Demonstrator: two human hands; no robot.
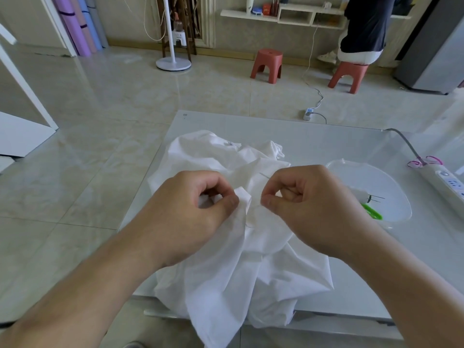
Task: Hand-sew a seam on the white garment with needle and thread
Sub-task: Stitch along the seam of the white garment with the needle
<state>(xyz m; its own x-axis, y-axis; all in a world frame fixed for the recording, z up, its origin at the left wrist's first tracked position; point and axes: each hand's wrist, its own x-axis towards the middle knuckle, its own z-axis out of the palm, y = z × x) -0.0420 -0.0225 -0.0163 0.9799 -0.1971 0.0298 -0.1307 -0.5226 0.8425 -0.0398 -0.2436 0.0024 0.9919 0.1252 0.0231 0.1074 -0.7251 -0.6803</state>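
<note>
Garment: the white garment (pixel 226 259) lies crumpled on the table (pixel 326 136), its lower part hanging over the near edge toward the person.
Left hand: the left hand (pixel 198 209) pinches a small raised fold of the garment between thumb and curled fingers, near the middle of the cloth.
Right hand: the right hand (pixel 301 204) is just beside the left one, apart from it, fingers curled and thumb meeting the forefinger in a pinch; a thin needle (pixel 265 175) slants out above its fingers, over the cloth.
Thread: a faint thread runs from the right hand's pinch down toward the fold; too fine to trace fully.
Bowl: a clear plastic bowl (pixel 391 182) stands on the table to the right of the garment, partly hidden by the right hand; in it lie a green-handled tool (pixel 372 212) and a white item with dark pins (pixel 371 197), not clearly identifiable.
Power strip: a white power strip (pixel 449 184) lies at the table's right edge with a grey cable and pink bands by it.
Writing: a small mark sits at the table's far left corner, and a small tag on the garment's far part; neither is readable.
Floor: glossy pale tiles carry two red stools (pixel 267 65), a white fan stand (pixel 173 62) and a floor socket with a cable.
Background: a person in dark clothing sits on the right stool, beneath a white wall shelf.
</note>
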